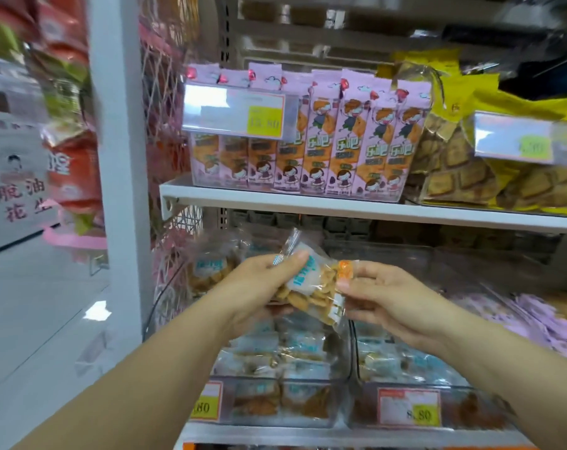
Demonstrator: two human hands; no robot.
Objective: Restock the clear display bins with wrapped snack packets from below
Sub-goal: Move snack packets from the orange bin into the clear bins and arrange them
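Note:
Both hands hold up clear-wrapped snack packets [311,287] with blue lettering and golden pieces inside, above the display bins. My left hand [259,287] grips them from the left, thumb on top. My right hand [386,297] pinches the right end, beside an orange patch of wrapper. Directly below stands a clear display bin [223,401] filled with several like packets. A second clear bin [369,404] to its right holds more of them. How many packets I hold is blurred.
An upper white shelf [275,198] carries a clear bin of pink snack packs [340,141] and yellow-bagged biscuits [470,170]. Purple packets [542,319] lie in a bin at the right. A white post [119,157] stands left, with red bags [71,164] hanging beyond it.

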